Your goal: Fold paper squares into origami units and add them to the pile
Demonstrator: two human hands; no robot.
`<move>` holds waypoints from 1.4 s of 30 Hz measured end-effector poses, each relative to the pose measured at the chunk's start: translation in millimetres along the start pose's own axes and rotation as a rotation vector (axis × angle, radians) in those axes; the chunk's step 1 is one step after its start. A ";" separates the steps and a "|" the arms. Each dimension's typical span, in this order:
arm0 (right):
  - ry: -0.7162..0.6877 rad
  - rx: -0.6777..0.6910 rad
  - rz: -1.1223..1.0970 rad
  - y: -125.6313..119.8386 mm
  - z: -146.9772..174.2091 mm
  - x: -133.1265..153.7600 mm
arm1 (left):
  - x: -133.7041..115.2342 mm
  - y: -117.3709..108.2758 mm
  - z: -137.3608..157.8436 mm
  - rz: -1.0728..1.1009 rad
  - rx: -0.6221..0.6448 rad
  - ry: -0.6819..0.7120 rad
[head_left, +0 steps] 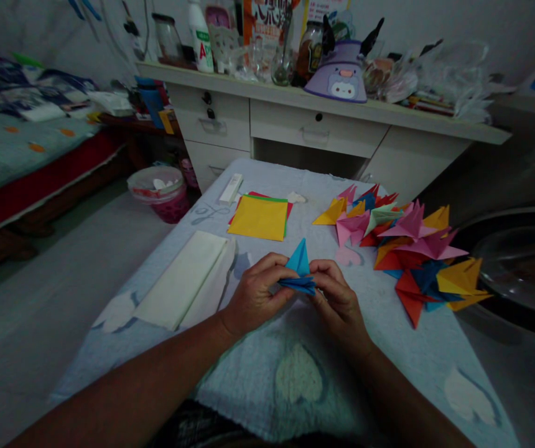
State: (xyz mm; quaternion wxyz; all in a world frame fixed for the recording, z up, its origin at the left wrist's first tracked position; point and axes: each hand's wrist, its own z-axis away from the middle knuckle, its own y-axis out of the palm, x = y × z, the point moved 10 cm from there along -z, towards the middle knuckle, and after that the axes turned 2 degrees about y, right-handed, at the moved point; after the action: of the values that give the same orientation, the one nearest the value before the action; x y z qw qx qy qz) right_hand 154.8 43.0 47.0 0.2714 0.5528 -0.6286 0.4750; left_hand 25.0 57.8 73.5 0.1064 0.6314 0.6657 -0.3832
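Between my two hands is a partly folded piece of blue origami paper (299,260), held above the table near its middle. A pointed flap stands up from it, and darker layered folds lie below. My left hand (260,287) pinches its left side between thumb and fingers. On the right side, my right hand (337,295) pinches it the same way. Beyond my hands lies a stack of square coloured paper (258,218), yellow on top with green and red edges showing. To the right is a pile of folded paper cranes (412,224) in several colours.
The table wears a light blue cloth (295,373) with heart patterns. A folded white sheet (181,280) and a small white box (231,189) lie at left. Behind stands a white cabinet (286,118) with a cluttered top. A pink bin (160,193) sits on the floor.
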 end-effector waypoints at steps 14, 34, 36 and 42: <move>0.011 -0.013 0.036 -2.7 -3.3 -1.8 | 2.0 2.5 0.3 0.006 0.013 -0.017; 0.235 -0.042 -0.235 -3.2 -1.4 -26.7 | 45.4 34.6 17.9 0.234 0.201 -0.483; 0.250 -0.035 -0.249 -2.3 -0.8 -28.2 | 47.4 36.6 17.1 0.220 0.247 -0.513; 0.222 -0.030 -0.118 -5.0 -1.9 -26.2 | 46.7 39.8 14.7 0.210 0.267 -0.492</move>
State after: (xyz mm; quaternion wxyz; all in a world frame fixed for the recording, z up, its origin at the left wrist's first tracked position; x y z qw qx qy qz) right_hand 165.5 56.4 26.6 0.3749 0.5288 -0.5680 0.5071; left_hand 48.3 80.2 19.2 0.2197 0.5935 0.4946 -0.5957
